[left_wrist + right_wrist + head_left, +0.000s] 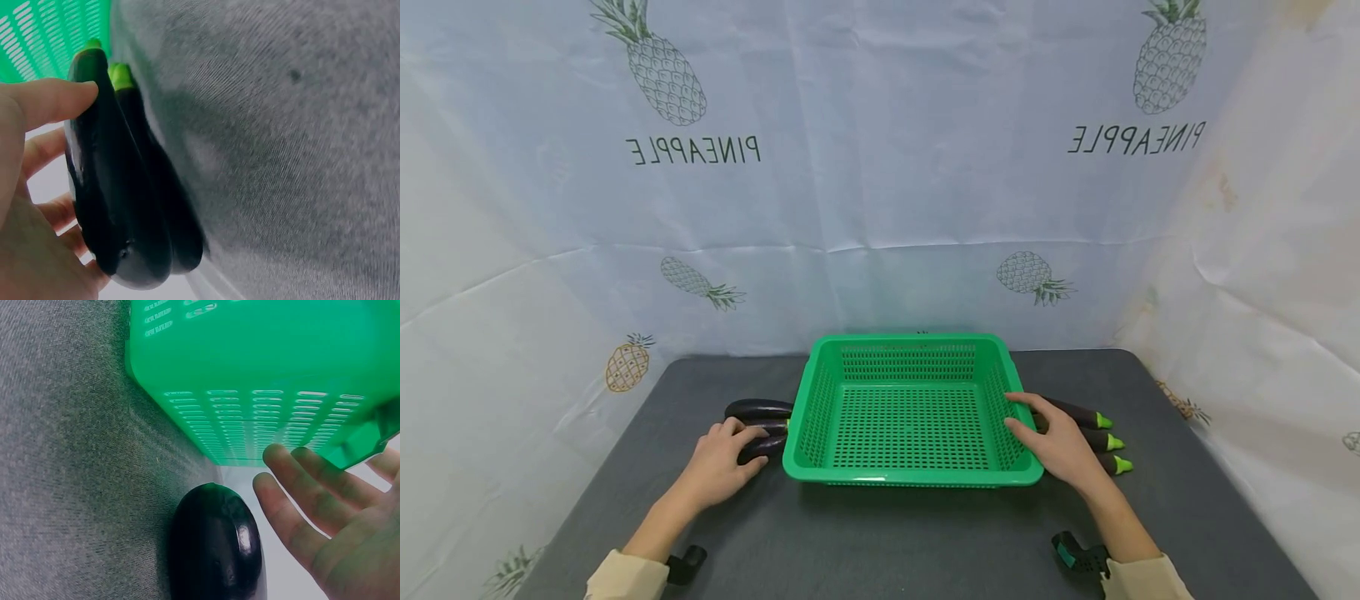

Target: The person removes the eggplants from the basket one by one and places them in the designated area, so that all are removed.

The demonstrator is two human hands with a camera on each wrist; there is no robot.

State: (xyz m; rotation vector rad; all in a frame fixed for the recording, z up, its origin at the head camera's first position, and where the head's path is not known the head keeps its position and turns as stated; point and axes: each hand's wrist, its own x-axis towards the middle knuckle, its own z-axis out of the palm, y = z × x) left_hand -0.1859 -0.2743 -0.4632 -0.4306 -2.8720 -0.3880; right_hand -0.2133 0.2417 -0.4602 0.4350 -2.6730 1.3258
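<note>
A green plastic basket (917, 477) stands at the middle of the dark table. Left of it lie three dark purple eggplants side by side, the far one (758, 409) and the near one (760, 448) flanking a partly covered middle one. My left hand (718, 462) grips the near eggplant (119, 175), thumb on one side and fingers on the other. At the basket's right rim rests my right hand (1060, 442), thumb and index finger over the edge. The right wrist view shows its other fingers (312, 500) extended beside the basket's outer wall.
Several eggplants (1097, 440) with bright green stems lie to the right of the basket, partly behind my right hand. A pineapple-printed cloth (880, 183) hangs behind and beside the grey table (887, 542). Black wrist devices (1078, 554) are on both wrists.
</note>
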